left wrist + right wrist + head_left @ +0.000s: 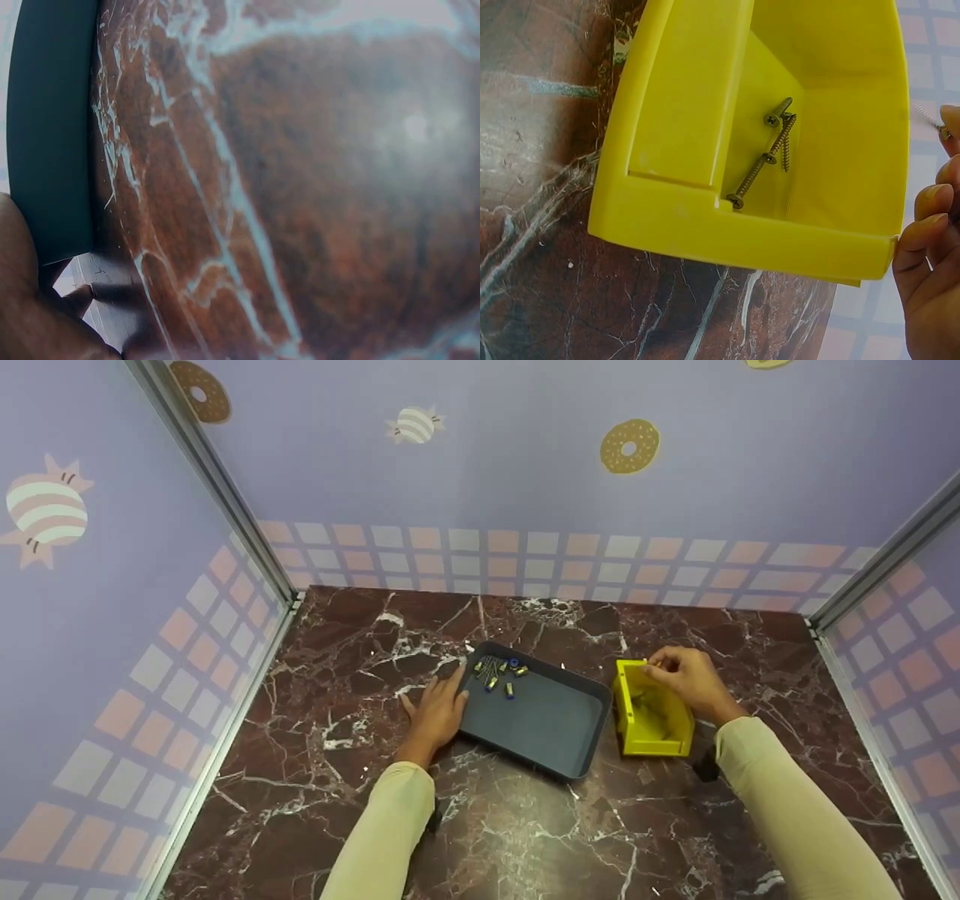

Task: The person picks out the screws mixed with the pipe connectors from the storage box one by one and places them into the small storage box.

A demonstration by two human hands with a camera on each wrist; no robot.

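My left hand (pixel 436 711) rests against the left side of a dark grey tray (pixel 547 735), fingers stretched along its rim. In the left wrist view the thumb lies beside the tray's outer wall (pixel 52 135). My right hand (pixel 694 681) is above the right rim of a yellow bin (pixel 656 748). Between its thumb and fingertip it pinches a screw (pixel 928 120), seen at the right edge of the right wrist view. Several loose screws (pixel 769 159) lie on the bin's floor.
At the tray's far left corner lie several screws (pixel 491 666) and small brass-and-blue fittings (pixel 509 690). The dark red marble table (pixel 300 780) is enclosed by lilac printed panels (pixel 510 480) at the back and sides. The bin stands just right of the tray.
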